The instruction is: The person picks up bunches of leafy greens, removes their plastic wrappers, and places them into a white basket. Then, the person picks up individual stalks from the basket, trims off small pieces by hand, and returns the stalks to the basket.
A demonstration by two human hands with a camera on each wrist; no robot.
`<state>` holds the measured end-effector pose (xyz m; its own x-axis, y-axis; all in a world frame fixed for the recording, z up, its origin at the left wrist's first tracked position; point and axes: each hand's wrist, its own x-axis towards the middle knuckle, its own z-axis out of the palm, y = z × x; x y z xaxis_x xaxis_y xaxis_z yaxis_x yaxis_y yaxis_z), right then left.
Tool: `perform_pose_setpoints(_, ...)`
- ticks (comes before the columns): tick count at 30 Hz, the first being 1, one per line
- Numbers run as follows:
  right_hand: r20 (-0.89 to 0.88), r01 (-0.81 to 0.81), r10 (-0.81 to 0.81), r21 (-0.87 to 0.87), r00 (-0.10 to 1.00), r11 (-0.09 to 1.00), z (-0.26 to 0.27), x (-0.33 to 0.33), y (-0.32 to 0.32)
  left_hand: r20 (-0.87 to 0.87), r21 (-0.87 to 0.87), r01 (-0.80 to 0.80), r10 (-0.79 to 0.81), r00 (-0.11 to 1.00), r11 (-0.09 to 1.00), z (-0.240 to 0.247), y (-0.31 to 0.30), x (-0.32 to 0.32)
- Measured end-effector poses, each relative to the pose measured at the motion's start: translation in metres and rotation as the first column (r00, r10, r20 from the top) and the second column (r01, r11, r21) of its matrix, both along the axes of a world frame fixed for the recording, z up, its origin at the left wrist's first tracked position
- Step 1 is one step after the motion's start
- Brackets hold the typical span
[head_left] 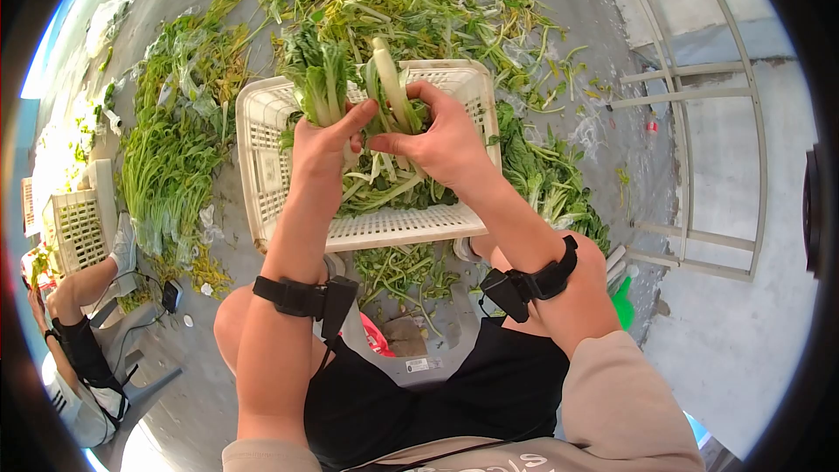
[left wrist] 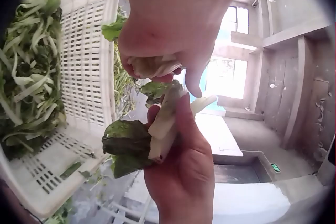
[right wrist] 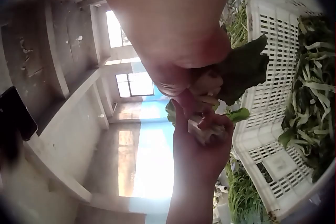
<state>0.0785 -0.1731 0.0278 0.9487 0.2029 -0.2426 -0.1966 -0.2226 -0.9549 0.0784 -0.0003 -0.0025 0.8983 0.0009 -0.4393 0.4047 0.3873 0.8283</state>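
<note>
My left hand (head_left: pixel 325 142) grips a head of leafy greens (head_left: pixel 320 83) by its pale base, with the leaves pointing away from me. Close beside it, my right hand (head_left: pixel 444 142) holds pale leaf stalks (head_left: pixel 384 79) between thumb and fingers. In the left wrist view, thick white stalks (left wrist: pixel 164 127) with a dark green leaf (left wrist: pixel 128 145) lie in the right hand (left wrist: pixel 184 182). The two hands nearly meet above a white plastic crate (head_left: pixel 377 229), which holds loose leaves and stalks (head_left: pixel 384 192).
Piles of greens (head_left: pixel 175 122) cover the floor left, and more trimmings (head_left: pixel 411 0) lie beyond the crate. A metal rack (head_left: pixel 682 87) stands at right. At far left sits another person (head_left: pixel 79 350) beside a second crate (head_left: pixel 80 227). A green object (head_left: pixel 622 304) is by my right knee.
</note>
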Motion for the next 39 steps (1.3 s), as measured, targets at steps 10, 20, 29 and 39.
perform_pose_setpoints(10, -0.190, 0.178, -0.135, 0.234, 0.973, 0.956, -0.006, -0.004, 0.005, -0.059, -0.086, -0.046, 0.041, 0.997, 0.995, 0.006, -0.002, -0.004)
perform_pose_setpoints(20, -0.366, 0.322, -0.214, 0.267, 0.906, 0.908, -0.011, 0.002, -0.003, -0.083, -0.133, -0.127, 0.117, 0.990, 0.983, 0.001, 0.002, 0.000)
perform_pose_setpoints(29, -0.353, 0.267, -0.150, 0.312, 0.924, 0.912, -0.012, -0.002, 0.000, -0.016, -0.294, -0.015, 0.011, 1.000, 0.956, -0.001, 0.004, -0.002)
perform_pose_setpoints(39, -0.449, 0.397, -0.219, 0.353, 0.866, 0.847, -0.015, 0.001, -0.004, -0.059, -0.240, -0.091, 0.079, 0.995, 0.966, 0.002, 0.005, -0.001)
